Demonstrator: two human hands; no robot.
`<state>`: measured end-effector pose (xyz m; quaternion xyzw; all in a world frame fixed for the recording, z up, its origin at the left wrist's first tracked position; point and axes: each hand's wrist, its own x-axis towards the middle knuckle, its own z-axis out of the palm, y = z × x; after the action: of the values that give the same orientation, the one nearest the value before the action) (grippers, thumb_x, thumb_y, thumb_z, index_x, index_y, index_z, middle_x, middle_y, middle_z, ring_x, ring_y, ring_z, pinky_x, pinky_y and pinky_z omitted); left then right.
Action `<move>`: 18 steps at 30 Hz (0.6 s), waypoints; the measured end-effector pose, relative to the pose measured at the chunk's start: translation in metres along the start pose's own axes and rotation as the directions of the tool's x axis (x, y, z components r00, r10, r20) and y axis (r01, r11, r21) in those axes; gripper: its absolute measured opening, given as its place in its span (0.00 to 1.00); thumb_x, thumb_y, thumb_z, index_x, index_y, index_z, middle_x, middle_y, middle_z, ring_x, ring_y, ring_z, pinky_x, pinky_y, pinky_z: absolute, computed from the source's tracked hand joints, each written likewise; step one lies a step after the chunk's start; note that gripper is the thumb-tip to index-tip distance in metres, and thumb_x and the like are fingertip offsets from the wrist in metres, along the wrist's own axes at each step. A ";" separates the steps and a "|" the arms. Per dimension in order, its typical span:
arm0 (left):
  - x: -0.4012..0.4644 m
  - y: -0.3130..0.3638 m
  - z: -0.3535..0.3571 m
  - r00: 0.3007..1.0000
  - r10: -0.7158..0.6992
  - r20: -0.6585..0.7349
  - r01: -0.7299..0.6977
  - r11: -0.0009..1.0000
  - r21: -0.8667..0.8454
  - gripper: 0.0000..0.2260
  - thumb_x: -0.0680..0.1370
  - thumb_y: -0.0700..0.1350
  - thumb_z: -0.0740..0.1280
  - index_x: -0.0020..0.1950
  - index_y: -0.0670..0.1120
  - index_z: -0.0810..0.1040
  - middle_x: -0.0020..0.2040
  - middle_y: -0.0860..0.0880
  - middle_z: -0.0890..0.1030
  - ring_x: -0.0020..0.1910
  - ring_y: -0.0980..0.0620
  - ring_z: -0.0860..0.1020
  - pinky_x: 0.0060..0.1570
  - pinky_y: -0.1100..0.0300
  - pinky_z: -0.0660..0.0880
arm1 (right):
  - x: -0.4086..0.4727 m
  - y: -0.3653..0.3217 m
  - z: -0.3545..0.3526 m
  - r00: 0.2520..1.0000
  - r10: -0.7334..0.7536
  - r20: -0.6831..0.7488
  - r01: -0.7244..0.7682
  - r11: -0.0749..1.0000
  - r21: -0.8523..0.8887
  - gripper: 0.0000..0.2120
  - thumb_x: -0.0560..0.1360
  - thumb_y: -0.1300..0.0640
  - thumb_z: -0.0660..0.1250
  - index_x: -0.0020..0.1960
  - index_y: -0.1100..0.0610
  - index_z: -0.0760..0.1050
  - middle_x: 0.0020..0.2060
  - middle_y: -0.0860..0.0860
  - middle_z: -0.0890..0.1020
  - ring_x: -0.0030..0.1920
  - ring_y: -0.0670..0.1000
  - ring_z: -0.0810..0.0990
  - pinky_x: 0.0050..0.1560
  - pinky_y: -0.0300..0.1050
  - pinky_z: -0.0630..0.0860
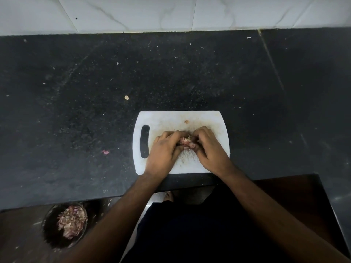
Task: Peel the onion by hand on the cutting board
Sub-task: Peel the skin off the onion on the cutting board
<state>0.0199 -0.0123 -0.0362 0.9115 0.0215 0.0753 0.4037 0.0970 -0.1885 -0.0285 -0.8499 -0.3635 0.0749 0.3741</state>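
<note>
From the head camera, a white cutting board [181,118] lies on the dark stone counter [76,111], close to the counter's near edge and right of its middle, with the slot handle at the board's left end. Both hands meet over the centre of the board. The left hand [164,150] comes in from the near left, its fingers curled round the onion [185,140] from the left side; the right hand [209,149] comes from the near right, fingers bent over the onion's far and right side, thumb tip pressed at its near edge. The onion is small, pinkish with a papery tuft on top, and shows only in the gap between the two sets of fingertips; most of it is hidden. Both hands grip it; whether it rests on the board or is lifted just off it cannot be told.

A small brownish scrap [186,121] lies on the board towards its far edge, apart from the hands. Bits of peel lie on the counter left of the board: a pale one [126,97] and a pink one [105,152]. Below the counter's near edge, at lower left, a dark round bin [49,234] holds a heap of onion skins [71,221].
</note>
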 end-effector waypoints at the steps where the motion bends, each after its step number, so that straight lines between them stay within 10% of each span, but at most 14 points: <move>1: 0.000 0.000 0.000 1.000 0.002 -0.004 -0.002 1.000 -0.006 0.14 0.81 0.46 0.70 0.64 0.55 0.72 0.60 0.54 0.82 0.60 0.53 0.74 0.57 0.53 0.70 | -0.001 -0.001 -0.001 1.000 0.010 -0.018 -0.009 0.999 0.037 0.08 0.81 0.56 0.66 0.59 0.56 0.72 0.53 0.45 0.73 0.54 0.46 0.73 0.55 0.37 0.71; 18: 0.000 0.002 0.002 0.999 0.035 -0.023 -0.033 0.997 0.063 0.11 0.80 0.46 0.70 0.62 0.51 0.76 0.61 0.54 0.82 0.59 0.51 0.75 0.57 0.51 0.72 | -0.013 -0.001 -0.001 0.968 -0.073 -0.238 0.070 0.997 -0.020 0.05 0.76 0.61 0.74 0.51 0.60 0.84 0.48 0.50 0.82 0.50 0.48 0.79 0.52 0.43 0.77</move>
<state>0.0199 -0.0151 -0.0359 0.9230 0.0130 0.0923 0.3733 0.0875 -0.1969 -0.0292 -0.8412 -0.3467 -0.0436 0.4126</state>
